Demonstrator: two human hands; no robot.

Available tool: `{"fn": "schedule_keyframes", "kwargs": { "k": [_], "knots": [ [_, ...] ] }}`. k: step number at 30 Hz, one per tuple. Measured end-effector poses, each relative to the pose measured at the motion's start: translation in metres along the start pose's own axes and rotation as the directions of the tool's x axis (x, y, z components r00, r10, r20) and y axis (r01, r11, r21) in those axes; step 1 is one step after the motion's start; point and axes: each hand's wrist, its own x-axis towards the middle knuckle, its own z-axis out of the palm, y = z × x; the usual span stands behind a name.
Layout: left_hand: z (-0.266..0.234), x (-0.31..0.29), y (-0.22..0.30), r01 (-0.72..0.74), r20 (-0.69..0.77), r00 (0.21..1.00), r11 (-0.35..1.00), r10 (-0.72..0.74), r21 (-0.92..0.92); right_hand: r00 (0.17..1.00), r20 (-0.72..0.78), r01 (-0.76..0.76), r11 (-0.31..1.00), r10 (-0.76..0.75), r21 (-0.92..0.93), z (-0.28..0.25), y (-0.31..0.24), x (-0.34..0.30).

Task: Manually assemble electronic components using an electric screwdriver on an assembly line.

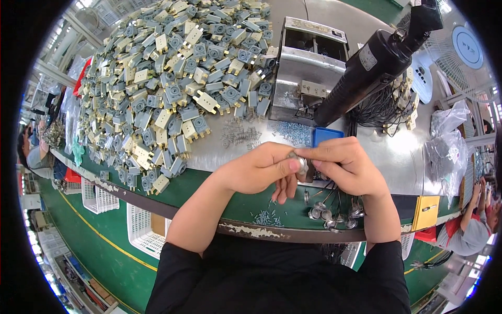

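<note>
Hands at a workbench point(408, 162), seen from above; all places are given relative to the blue tray point(328, 135). The silver disc point(301, 163), a small round metal piece, is held in the air just nearer the wearer than the tray and slightly to its left. The left hand point(253, 168) pinches it with the thumb against its near face, the lower fingers curled beneath; the right hand point(341, 163) grasps its other side between thumb and forefinger. What lies behind the fingertips is hidden.

Immediately left of the tray: loose screws point(293, 133); farther left, a scatter of springs point(239, 132). Left and beyond: a large heap of grey-and-cream blocks point(167, 89). Beyond: a metal machine point(293, 63), with a black driver point(361, 78) slanting from beside the tray toward the far right. Right and beyond: black cords point(379, 115). Far right: a clear bag point(448, 144) and, beyond it, a fan point(465, 48).

Nearer the wearer than the tray: corded metal knobs point(329, 213) on the green edge; to their left, a small pile of screws; well to the right, a yellow pad point(426, 213).
</note>
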Motion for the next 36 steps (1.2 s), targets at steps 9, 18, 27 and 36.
{"fn": "schedule_keyframes", "kwargs": {
  "k": [9,18,27,36],
  "knots": [
    [0.010,0.008,0.002,-0.101,-0.244,0.951,0.936,0.190,0.336,0.983,-0.155,-0.106,0.994,0.102,-0.016,0.008,0.002,-0.002],
    [0.019,0.012,-0.014,-0.210,-0.271,0.940,0.978,0.208,0.023,0.987,-0.163,0.013,0.998,-0.003,0.062,0.010,0.012,-0.002],
    [0.021,0.012,-0.022,-0.212,-0.299,0.925,0.971,0.236,0.110,0.944,-0.121,-0.272,0.933,0.306,0.234,0.002,0.004,-0.004],
    [0.022,0.017,-0.023,-0.210,-0.316,0.897,0.928,0.308,0.307,0.983,-0.174,0.040,0.997,-0.052,-0.071,0.003,0.013,-0.003]
  ]
}}
